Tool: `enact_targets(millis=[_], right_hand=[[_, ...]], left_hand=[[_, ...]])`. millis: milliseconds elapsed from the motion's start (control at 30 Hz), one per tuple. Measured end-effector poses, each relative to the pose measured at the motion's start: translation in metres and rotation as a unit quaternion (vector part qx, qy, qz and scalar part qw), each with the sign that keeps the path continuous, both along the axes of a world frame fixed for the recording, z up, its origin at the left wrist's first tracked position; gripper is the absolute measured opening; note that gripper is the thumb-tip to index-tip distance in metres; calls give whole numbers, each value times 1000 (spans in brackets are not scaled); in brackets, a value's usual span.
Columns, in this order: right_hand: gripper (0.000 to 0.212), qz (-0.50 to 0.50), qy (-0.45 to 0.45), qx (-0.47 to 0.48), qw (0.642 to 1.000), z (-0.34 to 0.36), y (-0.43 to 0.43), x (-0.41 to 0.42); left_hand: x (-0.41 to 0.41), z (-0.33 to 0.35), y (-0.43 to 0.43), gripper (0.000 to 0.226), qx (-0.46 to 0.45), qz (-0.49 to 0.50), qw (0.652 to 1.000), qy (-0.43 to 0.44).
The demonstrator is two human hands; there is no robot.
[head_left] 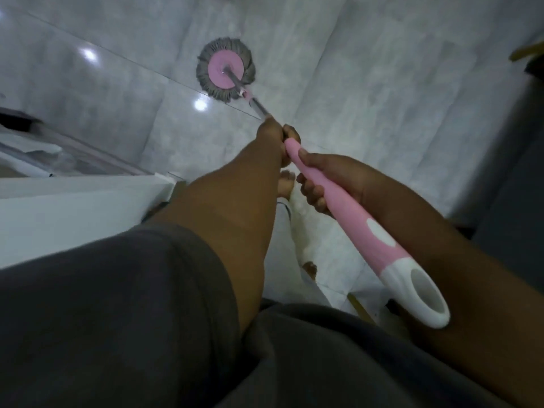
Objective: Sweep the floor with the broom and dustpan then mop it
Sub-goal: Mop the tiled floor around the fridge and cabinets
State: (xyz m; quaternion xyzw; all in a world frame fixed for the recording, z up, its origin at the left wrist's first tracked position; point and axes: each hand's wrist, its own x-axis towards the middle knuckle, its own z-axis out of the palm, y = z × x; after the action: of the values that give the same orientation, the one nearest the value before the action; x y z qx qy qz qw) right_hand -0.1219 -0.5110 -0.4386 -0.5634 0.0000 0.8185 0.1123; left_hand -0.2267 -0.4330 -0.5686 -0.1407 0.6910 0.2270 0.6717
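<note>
A: Where is the mop (pixel 226 69) now, and how do the hands hold it?

B: The round head with grey strands lies flat on the pale tiled floor (pixel 368 83), well ahead of the bare feet. The left hand (pixel 272 134) is closed around the pole, where the metal part meets the pink grip. The right hand (pixel 332 178) is wrapped around the pink handle (pixel 347 207) further back, thumb on top, and the white loop end sticks out behind it.

A: So this is the mopping step. I see no broom or dustpan here. How to do it well?

B: I think the front hand should guide and the back hand should push. Keep the head flat, so all strands touch the tile. Make strokes that overlap, and walk backward so the feet do not step on the wet part.

A: Any risk?

B: The white furniture (pixel 73 207) at the left is near; the pole may knock its corner. Also wet tile is slippery for bare feet
</note>
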Motion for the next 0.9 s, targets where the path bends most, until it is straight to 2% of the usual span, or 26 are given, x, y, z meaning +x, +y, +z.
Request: enact_targets(millis=[33, 67, 233, 300, 367, 533, 667, 733, 833, 900], right_hand=[[43, -12, 1, -7, 1000, 6, -27, 5], [43, -23, -1, -15, 1000, 13, -53, 10], [41, -70, -15, -63, 995, 37, -161, 23], [42, -81, -13, -70, 994, 40, -179, 24], [42, -81, -19, -70, 994, 40, -182, 23], [42, -72, -33, -66, 995, 31, -157, 15], [43, -90, -31, -60, 994, 20, -101, 10], [43, -98, -3, -61, 993, 3, -42, 7], [43, -96, -11, -23, 995, -7, 19, 13], [44, -99, -14, -5, 995, -25, 70, 21]], left_hand=[[4, 13, -20, 45, 16, -39, 999, -24], [13, 13, -41, 45, 8, -34, 998, -43], [34, 26, -142, 27, -32, -113, 992, -38], [37, 35, -160, 34, -14, -160, 987, -17], [37, 37, -163, 40, -15, -149, 988, -20], [30, 27, -139, 40, -21, -117, 991, -54], [26, 17, -77, 44, -42, -120, 990, -65], [26, 5, -15, 46, -21, -135, 989, -48], [29, 4, 49, 46, -14, -146, 988, -41], [34, -9, 98, 44, -9, -108, 994, -31]])
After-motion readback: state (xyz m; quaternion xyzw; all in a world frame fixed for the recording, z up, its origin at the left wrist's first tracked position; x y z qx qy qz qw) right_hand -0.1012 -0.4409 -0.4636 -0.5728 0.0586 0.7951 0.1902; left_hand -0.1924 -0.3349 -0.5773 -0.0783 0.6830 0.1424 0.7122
